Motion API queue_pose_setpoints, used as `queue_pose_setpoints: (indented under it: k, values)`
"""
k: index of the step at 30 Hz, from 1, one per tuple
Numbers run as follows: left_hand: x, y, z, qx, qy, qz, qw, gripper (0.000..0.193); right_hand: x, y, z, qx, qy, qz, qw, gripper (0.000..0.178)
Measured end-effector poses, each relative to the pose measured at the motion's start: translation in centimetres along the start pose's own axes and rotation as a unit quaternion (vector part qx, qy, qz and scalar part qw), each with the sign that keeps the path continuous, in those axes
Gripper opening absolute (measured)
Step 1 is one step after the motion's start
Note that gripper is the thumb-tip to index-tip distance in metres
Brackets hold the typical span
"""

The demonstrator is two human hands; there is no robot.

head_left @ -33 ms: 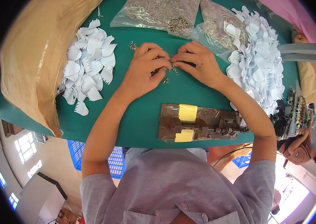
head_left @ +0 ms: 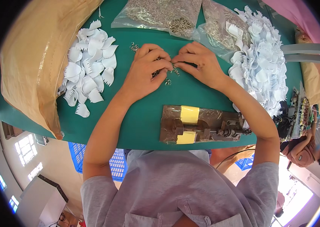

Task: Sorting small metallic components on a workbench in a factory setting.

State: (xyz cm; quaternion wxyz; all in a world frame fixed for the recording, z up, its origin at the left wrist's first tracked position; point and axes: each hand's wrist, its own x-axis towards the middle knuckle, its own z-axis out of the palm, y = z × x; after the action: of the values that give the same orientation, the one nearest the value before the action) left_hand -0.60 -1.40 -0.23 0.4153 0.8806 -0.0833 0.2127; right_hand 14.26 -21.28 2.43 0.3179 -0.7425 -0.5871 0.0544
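Note:
My left hand (head_left: 144, 73) is closed over the green table, thumb and fingers pinched at a small shiny metal spring (head_left: 173, 65). Facing it, my right hand (head_left: 201, 64) pinches the same spot between thumb and forefinger, so the fingertips of both hands almost meet. The fingers partly cover the piece. Loose metal springs (head_left: 168, 81) lie just below the fingertips, and more springs (head_left: 133, 47) are beside the left knuckles, some hidden under that hand.
A brown metal fixture (head_left: 205, 126) with yellow tape lies at the near edge. White toothed plastic pieces are heaped at left (head_left: 91, 68) and right (head_left: 260, 68). Clear bags of metal parts (head_left: 160, 13) stand at the back. A large brown paper sack (head_left: 42, 56) flanks the left.

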Motion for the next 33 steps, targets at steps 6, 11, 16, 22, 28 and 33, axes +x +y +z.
queue_pose_setpoints:
  k: [6,11,16,22,28,33]
  values:
    - [0.1,0.2,-0.1,-0.002,-0.014,-0.004,1.000,0.022,0.5,0.3,-0.3,-0.004,-0.020,-0.028,0.999,0.012]
    - [0.2,0.3,-0.3,-0.013,-0.021,-0.010,1.000,0.022,-1.6,0.7,-3.3,0.058,-0.031,0.121,0.990,0.011]
    - [0.1,0.2,-0.2,-0.013,-0.017,-0.023,1.000,0.020,-2.7,0.6,-4.9,0.136,-0.026,0.197,0.971,0.015]
    - [0.0,-0.2,-0.1,-0.006,-0.008,-0.001,1.000,0.012,-1.7,-0.9,-4.2,0.256,-0.054,0.252,0.932,0.015]
    - [0.0,-0.2,0.2,0.012,-0.009,0.010,1.000,0.024,-1.2,-2.6,-4.4,0.318,-0.059,0.260,0.910,0.012]
    - [0.5,0.9,0.3,0.089,-0.010,0.052,0.995,0.031,-1.4,-3.9,-6.4,0.314,-0.044,0.289,0.903,0.012]
